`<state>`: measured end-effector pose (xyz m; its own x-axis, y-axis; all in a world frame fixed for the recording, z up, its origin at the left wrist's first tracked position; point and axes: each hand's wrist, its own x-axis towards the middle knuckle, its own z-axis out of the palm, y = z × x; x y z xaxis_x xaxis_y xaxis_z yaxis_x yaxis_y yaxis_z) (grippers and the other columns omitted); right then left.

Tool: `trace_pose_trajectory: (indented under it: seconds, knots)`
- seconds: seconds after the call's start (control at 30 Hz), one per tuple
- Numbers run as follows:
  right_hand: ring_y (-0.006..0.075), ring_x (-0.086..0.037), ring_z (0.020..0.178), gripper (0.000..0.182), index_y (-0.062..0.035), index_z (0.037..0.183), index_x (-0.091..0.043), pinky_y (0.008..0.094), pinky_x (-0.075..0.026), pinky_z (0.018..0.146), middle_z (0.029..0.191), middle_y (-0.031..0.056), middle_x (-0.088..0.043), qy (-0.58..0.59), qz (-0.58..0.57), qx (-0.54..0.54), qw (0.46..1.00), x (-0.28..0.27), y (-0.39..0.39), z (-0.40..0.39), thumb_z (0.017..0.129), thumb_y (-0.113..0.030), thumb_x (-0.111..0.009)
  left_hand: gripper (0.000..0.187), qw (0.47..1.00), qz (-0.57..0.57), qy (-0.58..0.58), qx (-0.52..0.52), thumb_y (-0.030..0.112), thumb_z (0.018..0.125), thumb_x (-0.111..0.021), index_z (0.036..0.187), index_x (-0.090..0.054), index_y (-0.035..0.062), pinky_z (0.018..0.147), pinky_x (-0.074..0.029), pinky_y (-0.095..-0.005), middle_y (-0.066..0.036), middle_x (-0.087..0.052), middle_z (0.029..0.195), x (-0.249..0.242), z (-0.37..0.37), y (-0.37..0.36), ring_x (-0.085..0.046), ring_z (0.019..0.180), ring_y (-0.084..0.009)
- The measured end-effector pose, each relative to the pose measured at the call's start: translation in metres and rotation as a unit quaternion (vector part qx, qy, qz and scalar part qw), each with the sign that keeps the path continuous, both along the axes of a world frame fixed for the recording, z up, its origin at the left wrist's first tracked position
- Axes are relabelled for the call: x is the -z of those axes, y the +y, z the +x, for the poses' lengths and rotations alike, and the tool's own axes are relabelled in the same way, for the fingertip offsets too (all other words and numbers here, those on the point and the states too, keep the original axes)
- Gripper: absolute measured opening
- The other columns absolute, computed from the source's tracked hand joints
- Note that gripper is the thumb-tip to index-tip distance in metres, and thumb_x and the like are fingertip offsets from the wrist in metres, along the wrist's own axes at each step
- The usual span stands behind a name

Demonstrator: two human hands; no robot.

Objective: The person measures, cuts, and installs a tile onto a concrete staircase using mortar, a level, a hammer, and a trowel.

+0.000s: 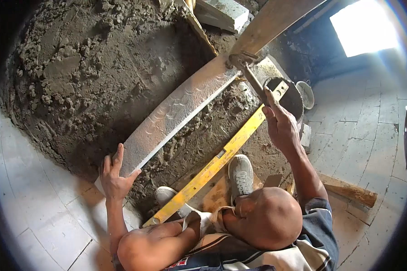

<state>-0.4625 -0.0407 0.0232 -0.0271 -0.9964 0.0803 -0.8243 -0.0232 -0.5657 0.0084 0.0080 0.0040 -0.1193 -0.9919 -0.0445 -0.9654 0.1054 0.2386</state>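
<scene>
A long grey stone slab (167, 113) lies aslant over the wet mortar (90, 86). My left hand (115, 178) grips the slab's near left end, thumb on its front edge and fingers at the back corner. In my right hand (282, 124) is the handle of a hammer (255, 83), the index finger stretched along it. The hammer head overlaps the slab's far end in this view. A yellow spirit level (203, 174) slants between the slab and my body, passing just below the right hand.
A wooden plank (276, 22) rises past the slab's far end. Beyond the level stand a dark bucket (295, 101) and a white pail (307, 95). Pale blocks (219, 13) lie at the top. A wooden post (350, 189) rests on the tiled floor (348, 135) at right.
</scene>
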Motion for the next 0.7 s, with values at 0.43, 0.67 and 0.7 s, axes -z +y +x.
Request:
trace_pose_trajectory:
  seconds: [0.43, 0.67, 0.7]
  knots:
    - [0.0355, -0.072, 0.079, 0.055, -0.0187, 0.152, -0.045, 0.0425, -0.057, 0.069, 0.096, 0.0217, -0.071, 0.035, -0.032, -0.011, 0.999, 0.016, 0.006, -0.006, 0.099, -0.012, -0.06, 0.11, 1.0, 0.001, 0.014, -0.006, 0.019, 0.056, -0.093, 0.154, -0.045, 0.0304, 0.089, -0.051, -0.0488, -0.017, -0.06, 0.115, -0.001, 0.001, -0.004, -0.061, 0.103, -0.0392]
    - [0.0284, -0.074, 0.094, 0.047, -0.0081, 0.149, -0.049, 0.0402, -0.058, 0.079, 0.116, 0.0218, -0.072, -0.014, -0.096, 0.027, 0.995, -0.005, 0.005, 0.002, 0.104, -0.019, -0.056, 0.109, 1.0, 0.0, -0.013, -0.007, 0.018, 0.056, -0.093, 0.154, -0.045, 0.0299, 0.085, -0.053, -0.0494, -0.018, -0.06, 0.116, -0.002, 0.001, -0.003, -0.063, 0.101, -0.0398]
    - [0.0276, -0.073, 0.097, 0.047, -0.0043, 0.149, -0.048, 0.0397, -0.058, 0.081, 0.12, 0.0221, -0.071, -0.051, -0.128, 0.032, 0.99, -0.003, 0.007, 0.0, 0.105, -0.02, -0.054, 0.109, 1.0, -0.01, -0.027, 0.004, 0.018, 0.056, -0.093, 0.154, -0.045, 0.0298, 0.085, -0.053, -0.0494, -0.018, -0.061, 0.115, -0.002, 0.001, -0.002, -0.063, 0.101, -0.0399]
